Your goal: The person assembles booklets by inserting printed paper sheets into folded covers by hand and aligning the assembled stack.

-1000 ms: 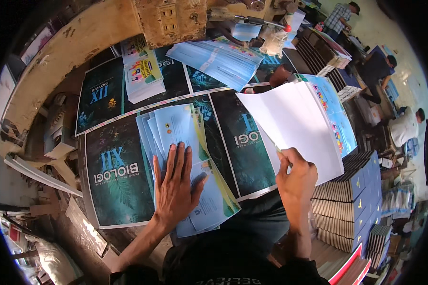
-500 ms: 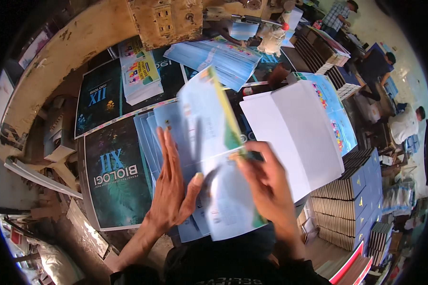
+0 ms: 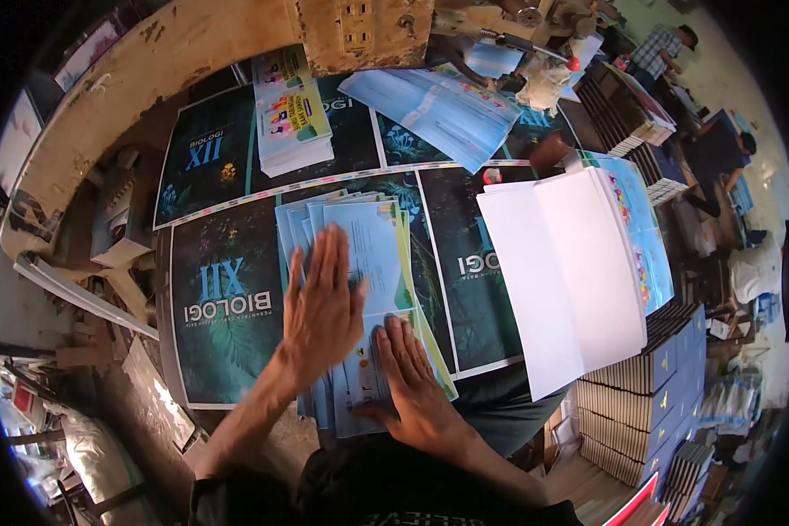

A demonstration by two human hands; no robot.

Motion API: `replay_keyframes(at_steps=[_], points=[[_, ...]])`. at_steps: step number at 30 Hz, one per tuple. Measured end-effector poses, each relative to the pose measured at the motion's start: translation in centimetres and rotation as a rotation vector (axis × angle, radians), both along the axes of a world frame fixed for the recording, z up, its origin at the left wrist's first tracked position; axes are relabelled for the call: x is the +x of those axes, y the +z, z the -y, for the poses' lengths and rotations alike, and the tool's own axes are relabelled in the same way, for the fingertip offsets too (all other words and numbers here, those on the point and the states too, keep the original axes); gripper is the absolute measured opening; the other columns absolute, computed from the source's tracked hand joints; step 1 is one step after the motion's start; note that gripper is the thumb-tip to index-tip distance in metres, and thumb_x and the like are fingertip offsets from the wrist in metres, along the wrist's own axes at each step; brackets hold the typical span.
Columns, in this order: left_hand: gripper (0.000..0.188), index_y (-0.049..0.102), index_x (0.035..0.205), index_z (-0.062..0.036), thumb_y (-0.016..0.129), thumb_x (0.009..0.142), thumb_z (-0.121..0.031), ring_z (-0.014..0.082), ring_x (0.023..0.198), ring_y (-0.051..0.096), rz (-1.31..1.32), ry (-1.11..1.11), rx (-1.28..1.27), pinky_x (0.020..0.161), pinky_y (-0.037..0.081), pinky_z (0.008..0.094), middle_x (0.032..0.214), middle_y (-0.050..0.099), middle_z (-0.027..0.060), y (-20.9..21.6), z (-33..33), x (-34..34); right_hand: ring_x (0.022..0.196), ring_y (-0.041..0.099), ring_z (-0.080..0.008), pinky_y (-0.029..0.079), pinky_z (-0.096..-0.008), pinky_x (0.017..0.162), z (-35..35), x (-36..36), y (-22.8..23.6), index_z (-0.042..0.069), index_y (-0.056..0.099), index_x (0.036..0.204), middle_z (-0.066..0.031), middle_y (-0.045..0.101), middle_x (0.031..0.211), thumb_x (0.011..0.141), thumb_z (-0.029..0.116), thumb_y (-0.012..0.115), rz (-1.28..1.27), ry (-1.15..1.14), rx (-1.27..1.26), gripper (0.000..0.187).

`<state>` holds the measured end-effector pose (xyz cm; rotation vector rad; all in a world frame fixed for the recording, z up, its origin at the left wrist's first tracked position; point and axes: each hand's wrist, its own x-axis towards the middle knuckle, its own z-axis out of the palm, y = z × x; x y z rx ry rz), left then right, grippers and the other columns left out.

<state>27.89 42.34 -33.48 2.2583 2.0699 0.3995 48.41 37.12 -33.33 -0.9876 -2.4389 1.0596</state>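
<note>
A stack of folded light-blue printed sheets, edged with green and yellow, lies in front of me on the table. Across its left part rests my left hand, palm down with fingers stretched out. My right hand lies flat on the lower right of the same stack, fingers extended. Neither hand grips anything. Under the stack spread large dark cover sheets with blue and white lettering. To the right sits a pile of white sheets, with a few blue printed sheets showing beneath its far edge.
At the back are a small stack of yellow-and-white booklets and a fan of blue sheets. A worn metal machine frame borders the far side. Book stacks stand at right. Other people work at the far right.
The sheet my right hand was lifting and turning is now folded flat on the stack. My right hand has come down and left onto it. The whole view has shifted slightly.
</note>
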Motion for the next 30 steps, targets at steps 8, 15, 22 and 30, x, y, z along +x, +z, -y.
replay_keyframes(at_steps=[8,15,22,30], points=[[0.064,0.029,0.159,0.0046,0.043,0.108,-0.031,0.0379,0.155,0.026,0.085,0.070,0.073,0.124,0.014,0.0602,0.166,0.029,0.0229,-1.5,-3.6,-3.5,0.155,-0.002,-0.0526,0.009,-0.0619,0.125,-0.3,0.0,0.4,0.013,0.015,0.166,-0.0330,0.000,0.168,0.087,0.061,0.068,0.077,0.078,0.029,0.107],[0.058,0.041,0.158,-0.0093,0.055,0.105,-0.028,0.0385,0.155,0.024,0.321,0.005,0.273,0.124,0.016,0.0561,0.167,0.030,0.0184,-3.4,-4.5,-4.2,0.157,-0.001,-0.0510,0.002,-0.0726,0.119,1.1,0.2,0.5,0.017,0.012,0.167,-0.0324,-0.002,0.168,0.071,0.087,0.061,0.268,-0.005,0.245,0.128],[0.064,0.041,0.159,-0.0099,0.035,0.108,-0.048,0.0412,0.158,0.012,0.851,0.083,0.101,0.124,0.019,0.0570,0.171,0.016,0.0216,0.8,4.1,-0.8,0.157,0.001,-0.0505,0.013,-0.0728,0.115,-0.5,2.1,1.4,0.029,0.007,0.167,-0.0273,-0.001,0.171,0.061,0.054,0.088,0.040,0.070,0.000,0.136],[0.067,0.034,0.161,-0.0024,0.033,0.108,-0.044,0.0448,0.158,0.005,0.030,0.114,-0.176,0.120,-0.008,0.0654,0.171,0.016,0.0235,3.0,4.6,4.9,0.159,0.011,-0.0426,0.017,-0.0620,0.115,-0.6,1.5,-0.8,-0.004,0.025,0.159,-0.0362,0.005,0.168,0.062,0.066,0.075,0.016,-0.002,0.300,0.130]])
